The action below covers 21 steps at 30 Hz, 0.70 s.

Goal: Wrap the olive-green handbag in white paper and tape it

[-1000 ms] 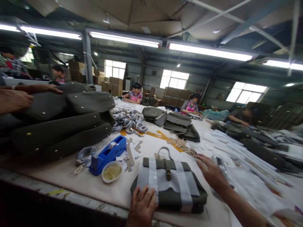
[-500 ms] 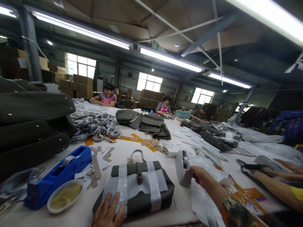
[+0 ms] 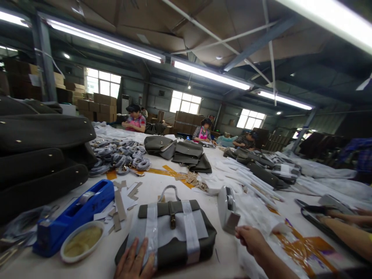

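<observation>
A dark olive handbag [image 3: 207, 232] lies on the white table [image 3: 215, 267], with tape strips over its flap and a wrapped handle at its top. My left hand [image 3: 135, 260] rests on the bag's lower left corner, fingers spread. To the right of the bag, my right hand [image 3: 250, 237] is closed beside the lower edge of a grey tape dispenser [image 3: 226, 209]; whether something is pinched in its fingers is too small to tell. A blue tape dispenser [image 3: 72, 219] and a white bowl [image 3: 83, 241] with yellowish contents stand left of the bag.
Stacked dark bags [image 3: 43, 133] rise at the left. Bundled straps [image 3: 116, 155], more bags [image 3: 188, 153] and cardboard pieces [image 3: 119, 205] lie on the table. Another person's arms [image 3: 343, 228] reach in from the right. Several people sit at the far side.
My right hand has shifted slightly down and right, a little away from the grey dispenser's end. My left hand remains on the bag. The view has shifted slightly.
</observation>
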### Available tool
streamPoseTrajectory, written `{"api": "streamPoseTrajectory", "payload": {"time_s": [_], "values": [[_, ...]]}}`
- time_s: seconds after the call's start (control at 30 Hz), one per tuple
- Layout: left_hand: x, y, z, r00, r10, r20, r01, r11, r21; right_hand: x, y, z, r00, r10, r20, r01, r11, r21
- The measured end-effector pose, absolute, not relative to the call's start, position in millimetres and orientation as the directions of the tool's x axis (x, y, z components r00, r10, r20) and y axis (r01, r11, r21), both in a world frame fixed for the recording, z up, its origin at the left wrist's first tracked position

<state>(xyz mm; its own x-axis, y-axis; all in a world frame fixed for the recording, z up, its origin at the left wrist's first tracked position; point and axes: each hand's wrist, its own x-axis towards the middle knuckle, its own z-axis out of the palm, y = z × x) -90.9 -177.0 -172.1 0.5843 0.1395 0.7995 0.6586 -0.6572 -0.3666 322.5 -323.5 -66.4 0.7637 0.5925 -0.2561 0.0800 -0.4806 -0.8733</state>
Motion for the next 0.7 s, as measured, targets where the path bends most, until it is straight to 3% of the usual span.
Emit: {"api": "streamPoseTrajectory", "payload": {"time_s": [0.1,0.2,0.3,0.4,0.5,0.7], "values": [[-87.6,-193.9,-164.4,0.561,0.252,0.789,0.674,-0.692,-0.258,281.0,-318.1,-49.9,0.535,0.781,-0.322,-0.023,-0.368,-0.93],[-79.5,-214.1,-155.2,0.413,0.408,0.814,0.717,-0.697,-0.014,222.4,-304.6,-32.5,0.218,0.896,-0.388,-0.106,-0.373,-0.922],[-72.5,-225.3,-150.6,0.288,0.452,0.844,0.724,-0.68,0.117,159.8,-287.2,-28.7,-0.054,0.904,-0.424,-0.123,-0.427,-0.896],[-71.8,-227.9,-149.6,0.252,0.42,0.872,0.728,-0.676,0.116,110.2,-267.0,-37.4,-0.252,0.864,-0.436,-0.152,-0.48,-0.864],[-73.7,-227.3,-149.4,0.243,0.405,0.882,0.739,-0.666,0.103,85.3,-246.5,-49.9,-0.305,0.827,-0.472,-0.145,-0.53,-0.835],[-73.7,-227.4,-148.8,0.211,0.411,0.887,0.72,-0.679,0.143,84.3,-225.5,-62.8,-0.237,0.778,-0.581,-0.014,-0.601,-0.799]]}}
